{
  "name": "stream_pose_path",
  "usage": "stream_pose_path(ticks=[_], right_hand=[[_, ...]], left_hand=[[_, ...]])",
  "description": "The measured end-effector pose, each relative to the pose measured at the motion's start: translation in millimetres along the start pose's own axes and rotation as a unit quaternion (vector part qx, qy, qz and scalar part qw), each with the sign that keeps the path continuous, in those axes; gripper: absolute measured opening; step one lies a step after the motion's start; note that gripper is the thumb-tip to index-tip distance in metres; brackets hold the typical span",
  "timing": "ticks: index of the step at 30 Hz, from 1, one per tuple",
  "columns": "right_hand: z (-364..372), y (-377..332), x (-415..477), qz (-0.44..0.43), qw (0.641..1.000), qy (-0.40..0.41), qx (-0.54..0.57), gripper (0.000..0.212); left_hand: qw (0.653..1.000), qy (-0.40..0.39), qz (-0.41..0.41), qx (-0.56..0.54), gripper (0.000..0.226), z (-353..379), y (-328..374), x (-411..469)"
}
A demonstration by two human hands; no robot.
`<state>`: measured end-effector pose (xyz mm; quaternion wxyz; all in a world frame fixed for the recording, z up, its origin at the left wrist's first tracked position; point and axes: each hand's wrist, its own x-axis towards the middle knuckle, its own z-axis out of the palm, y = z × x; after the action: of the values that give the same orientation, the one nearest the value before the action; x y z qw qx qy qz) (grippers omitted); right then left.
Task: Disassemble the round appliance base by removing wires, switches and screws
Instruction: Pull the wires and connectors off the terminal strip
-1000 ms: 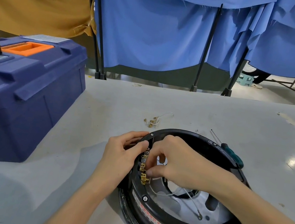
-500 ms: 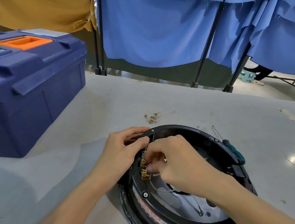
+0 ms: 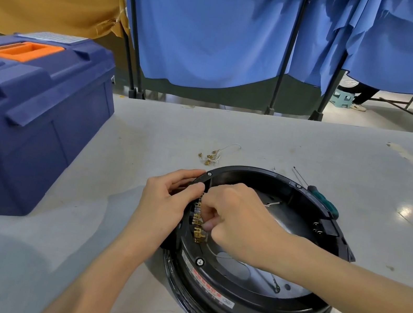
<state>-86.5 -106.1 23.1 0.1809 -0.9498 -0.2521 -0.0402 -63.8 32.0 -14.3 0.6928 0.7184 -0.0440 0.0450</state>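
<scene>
**A:** In the head view, where does the base sit?

**B:** The round appliance base (image 3: 244, 296) lies open side up on the grey table (image 3: 150, 124), close in front of the person. A blue toolbox (image 3: 28, 111) stands well apart on the left. A green-handled screwdriver (image 3: 325, 202) lies just beside the far rim.

**A:** And the hands?

**B:** The left hand (image 3: 164, 204) grips the rim on the left side, thumb over the top edge and fingers down the outer wall. The right hand (image 3: 237, 222) reaches inside, its thumb and forefinger curled tight. They pinch at the row of brass terminals (image 3: 198, 233) on the inner wall. The knuckles hide exactly which connector is caught.

**A:** What has changed over the last second?

**B:** Very little. The right hand's fingers were looser then, with a gap between them, and have now drawn into a firmer pinch at the same row. The left hand has not shifted on the rim. No terminal has come away, and the thin white wire (image 3: 222, 255) still trails across the floor of the base.

**A:** So where does that leave the job?

**B:** I'd judge a connector is being worked loose but is not yet off. A small heap of loose terminals (image 3: 209, 156) lies on the table beyond the rim, so some wiring is already out. The rim screws (image 3: 199, 262) are still seated, so plenty remains.
</scene>
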Motion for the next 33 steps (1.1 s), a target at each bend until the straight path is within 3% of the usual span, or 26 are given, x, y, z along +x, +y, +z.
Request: stream_pose_path(ticks=[7,12,15,19,22,27,33], right_hand=[[-6.5,-0.2,-2.9,0.010,1.000,-0.002,0.003,0.023],[-15.2,11.0,-9.7,0.054,0.993,0.028,0.103,0.020],[-14.8,9.4,-6.5,0.068,0.980,0.114,0.147,0.012],[-34.7,27.2,16.8,0.139,0.927,0.222,0.267,0.017],[-49.0,50.4,43.1,0.203,0.905,0.210,0.309,0.015],[-50.6,75.7,89.5,0.273,0.905,0.167,0.280,0.009],[-27.6,76.9,123.7,0.363,0.814,0.099,0.442,0.023]], left_hand=[[1.000,-0.002,-0.006,0.001,0.023,-0.3,2.0,-1.2],[1.000,-0.008,-0.006,0.000,0.023,0.0,2.2,-1.2],[1.000,-0.006,-0.003,-0.002,0.023,0.1,1.0,-1.0],[1.000,-0.006,-0.012,-0.009,0.023,0.5,-0.6,-0.5],[1.000,-0.004,-0.017,-0.007,0.024,0.4,-1.7,0.1],[1.000,-0.005,-0.009,0.000,0.023,0.2,-2.0,0.0],[1.000,-0.010,-0.006,0.003,0.023,-0.2,-2.5,0.2]])
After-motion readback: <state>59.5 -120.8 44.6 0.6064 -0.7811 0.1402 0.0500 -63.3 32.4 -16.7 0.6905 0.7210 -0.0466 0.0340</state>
